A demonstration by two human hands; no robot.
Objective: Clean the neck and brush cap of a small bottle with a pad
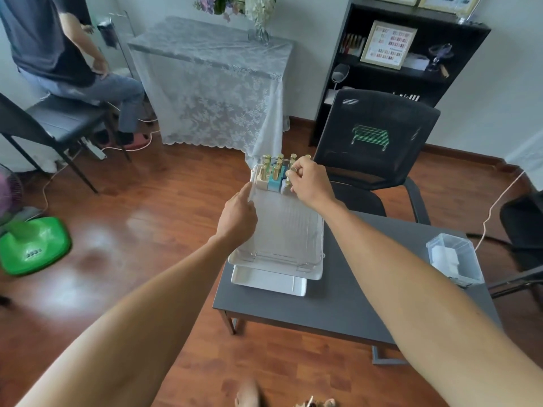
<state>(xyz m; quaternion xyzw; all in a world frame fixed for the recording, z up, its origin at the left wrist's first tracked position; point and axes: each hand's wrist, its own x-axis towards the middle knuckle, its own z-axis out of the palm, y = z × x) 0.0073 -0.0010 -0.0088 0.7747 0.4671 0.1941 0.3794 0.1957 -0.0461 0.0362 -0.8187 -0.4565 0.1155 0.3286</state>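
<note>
Several small bottles with gold caps (274,171) stand at the far end of a clear plastic tray (282,230) on a grey table. My right hand (308,180) is over the right side of the group, fingers closed around the gold cap of one bottle. My left hand (239,215) rests against the tray's left rim, fingers curled and the index finger stretched along the edge. A clear box of white pads (452,258) sits at the table's right edge, away from both hands.
The clear tray lies on a white tray (269,282) near the left edge of the grey table (352,289). A black mesh chair (376,136) stands behind the table. A person sits on a chair (58,118) at far left. A green fan base (32,245) is on the wood floor.
</note>
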